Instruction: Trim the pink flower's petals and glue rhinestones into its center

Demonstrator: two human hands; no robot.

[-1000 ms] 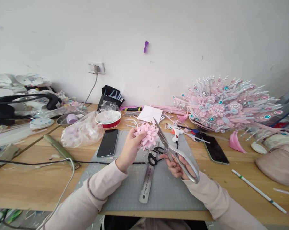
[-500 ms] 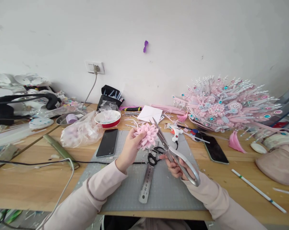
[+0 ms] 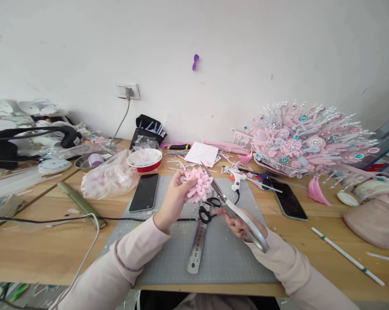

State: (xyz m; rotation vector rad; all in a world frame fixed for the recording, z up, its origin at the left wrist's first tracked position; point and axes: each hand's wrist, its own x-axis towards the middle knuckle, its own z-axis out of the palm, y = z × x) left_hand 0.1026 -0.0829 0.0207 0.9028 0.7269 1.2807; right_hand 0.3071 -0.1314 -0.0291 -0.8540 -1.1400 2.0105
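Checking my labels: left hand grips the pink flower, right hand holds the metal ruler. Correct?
Not quite: the head view shows the right hand holding silver scissors; the metal ruler lies on the gray mat. The left hand does grip the pink flower.

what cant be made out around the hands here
All head view:
- left hand: some fingers, hidden behind the pink flower
- large scissors: whether blades touch petals, too small to tell
- steel ruler: finest marks, too small
- beige bag: right side, cut off by the edge
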